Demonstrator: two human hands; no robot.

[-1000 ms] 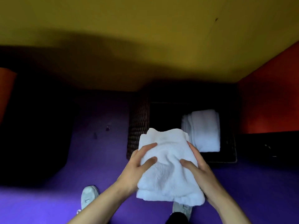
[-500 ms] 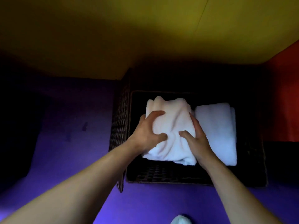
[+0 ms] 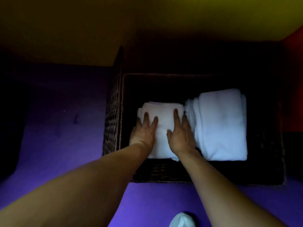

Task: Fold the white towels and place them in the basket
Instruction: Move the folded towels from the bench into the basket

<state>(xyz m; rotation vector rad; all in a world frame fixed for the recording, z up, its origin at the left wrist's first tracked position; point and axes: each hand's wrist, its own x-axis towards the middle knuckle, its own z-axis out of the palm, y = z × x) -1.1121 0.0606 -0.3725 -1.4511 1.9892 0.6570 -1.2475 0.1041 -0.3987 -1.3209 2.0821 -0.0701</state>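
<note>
Soft matt terry-cloth towels (image 3: 164, 128) lie in a rough, dark woven-wicker basket (image 3: 113, 115).

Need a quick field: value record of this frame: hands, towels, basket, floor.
left hand: flat, fingers straight, on the left towel
right hand: flat, fingers straight, on the same towel
left towel: folded, white, inside the basket, under both hands
right towel: folded, white, inside the basket, beside the left towel, untouched
basket: dark wicker, rectangular, open top
floor: purple
shoe: pale, at bottom edge, partly cut off
</note>
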